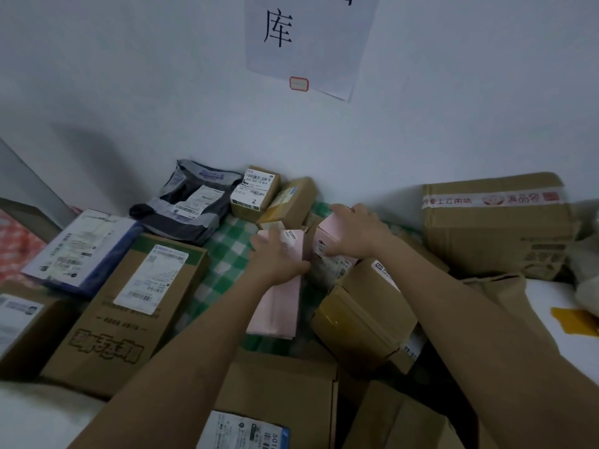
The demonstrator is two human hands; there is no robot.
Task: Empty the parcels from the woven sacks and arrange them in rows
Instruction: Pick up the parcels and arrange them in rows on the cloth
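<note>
Fingers [337, 209] partly hidden, pink parcels [278, 303] gripped

Figure: the person's body as seen from the head-worn camera. Two forearms enter from the lower edge of the frame, each ending in a bare hand. The left hand [275, 257] and the right hand [355, 234] carry no glove, ring or bandage that can be made out. Both forearms are uncovered along their whole visible length, from wrist to the frame edge; no sleeve, cuff or hem shows on either. No watch, bracelet or strap is seen at either wrist. The fingernails are too blurred to describe. No other part of the body, and no clothing, is in view.
</note>
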